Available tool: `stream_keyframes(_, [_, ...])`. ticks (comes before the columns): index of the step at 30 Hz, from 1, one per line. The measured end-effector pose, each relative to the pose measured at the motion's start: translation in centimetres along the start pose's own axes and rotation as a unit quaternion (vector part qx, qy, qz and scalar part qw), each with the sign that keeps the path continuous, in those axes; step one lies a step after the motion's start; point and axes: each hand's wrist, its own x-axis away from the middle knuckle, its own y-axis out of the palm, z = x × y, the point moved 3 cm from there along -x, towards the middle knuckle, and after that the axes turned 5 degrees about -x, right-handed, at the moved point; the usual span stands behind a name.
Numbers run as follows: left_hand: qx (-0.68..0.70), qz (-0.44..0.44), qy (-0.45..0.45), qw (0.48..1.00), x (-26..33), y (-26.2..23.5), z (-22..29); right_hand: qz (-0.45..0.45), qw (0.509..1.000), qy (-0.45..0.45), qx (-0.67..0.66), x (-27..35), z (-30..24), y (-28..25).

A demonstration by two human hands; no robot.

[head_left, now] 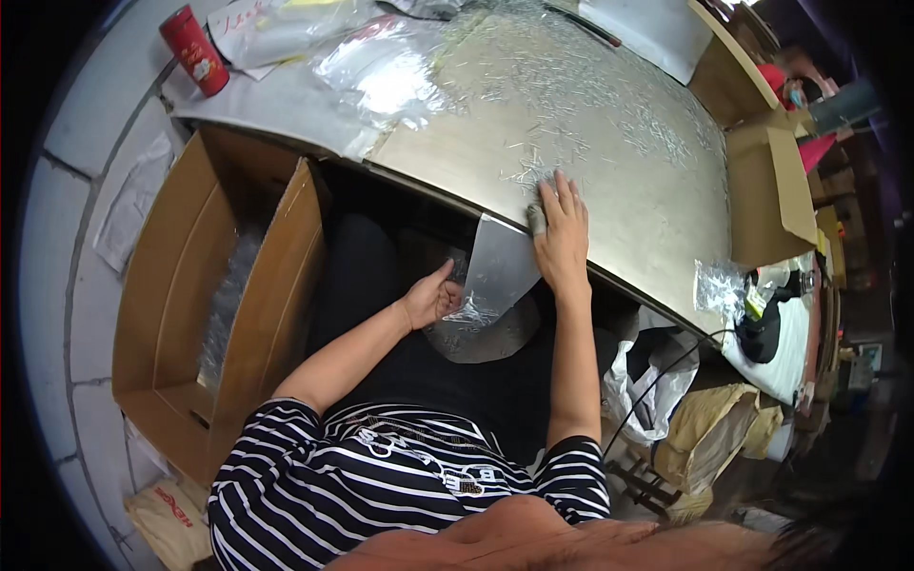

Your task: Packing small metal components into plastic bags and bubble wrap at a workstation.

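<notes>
The right hand lies open over the table's near edge, fingertips at thin shiny pieces. Below that edge hangs a translucent sheet; the left hand curls beside it, whether gripping it I cannot tell.

flat grey metallic tabletop before the person; thin shiny slivers scattered on it, mostly far side. red cylindrical can beyond, far left. deep brown cardboard box left of lap, crumpled clear plastic film inside. translucent flat plastic bag between left hand and right hand. open brown cardboard carton at tabletop's right; white crumpled plastic bag below, right of right forearm
</notes>
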Motion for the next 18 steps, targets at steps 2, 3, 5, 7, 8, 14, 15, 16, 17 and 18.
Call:
stream_keyframes(2, [-0.103,0.062,0.028,0.992,0.8,0.8,0.3,-0.003,1.000,0.008,-0.019,1.7,-0.9,-0.9])
stream_keyframes(3, [-0.133,0.064,0.020,0.989,1.2,2.3,0.6,-0.023,0.993,0.041,-0.112,2.3,-1.3,-1.6])
stream_keyframes(5, [-0.137,0.071,0.017,0.988,0.8,3.5,-0.1,-0.045,0.980,0.047,-0.185,2.8,-2.5,-2.4])
stream_keyframes(7, [0.095,-0.203,-0.035,0.974,-0.5,-0.7,-1.7,-0.062,0.972,0.039,-0.224,2.8,-3.5,-2.9])
stream_keyframes(8, [0.095,-0.204,-0.037,0.974,-0.6,-1.0,-1.6,-0.068,0.965,0.043,-0.251,2.7,-3.1,-2.9])
stream_keyframes(14, [-0.152,-0.051,0.008,0.987,0.8,1.9,-1.4,0.016,0.945,0.016,-0.327,0.5,-3.6,-7.3])
stream_keyframes(15, [-0.161,-0.052,0.015,0.985,0.8,2.1,-1.4,0.013,0.945,0.024,-0.325,-0.3,-2.8,-7.1])
stream_keyframes(16, [-0.172,-0.054,0.022,0.983,0.7,2.2,-1.3,0.011,0.946,0.032,-0.323,-1.2,-2.0,-6.8])
stream_keyframes(17, [-0.173,-0.055,0.021,0.983,0.8,2.3,-1.4,0.036,0.949,0.006,-0.312,-1.7,-1.7,-6.7])
stream_keyframes(18, [-0.161,-0.052,0.023,0.985,0.9,2.3,-1.7,0.038,0.949,0.007,-0.312,-1.6,-1.4,-6.9])
